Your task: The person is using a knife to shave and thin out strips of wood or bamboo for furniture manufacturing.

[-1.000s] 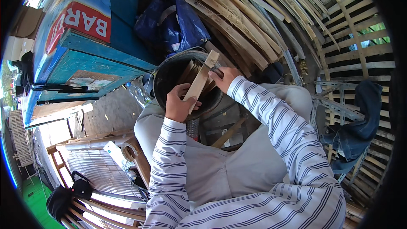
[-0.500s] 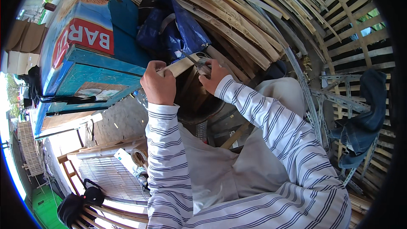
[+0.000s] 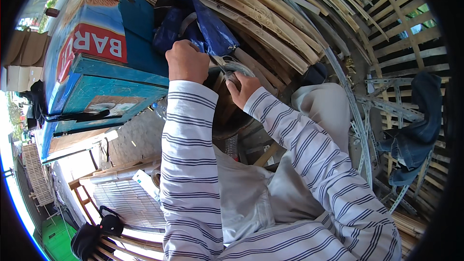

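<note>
My left hand (image 3: 187, 62), back upward, is closed on a pale wooden strip (image 3: 220, 60); the hand hides most of the strip, and only a short end shows at its right. My right hand (image 3: 244, 89) grips the dark handle of a knife (image 3: 231, 76), whose thin blade points up and left toward the strip. Whether blade and strip touch, I cannot tell. Below both hands stands a dark round tub (image 3: 234, 133) with wood pieces inside, between my knees.
Beyond the hands lies a blue tarp bag (image 3: 212, 38) beside a long stack of bamboo strips (image 3: 270, 19). A blue-green box (image 3: 116, 84) stands at left, near a slatted bamboo bench (image 3: 128, 198). At right, dark jeans (image 3: 411, 135) hang on a metal frame (image 3: 386, 104).
My left hand has moved away from me and turned back-up, drawing the strip out of sight beneath it. My right hand with the knife stays nearly in place.
</note>
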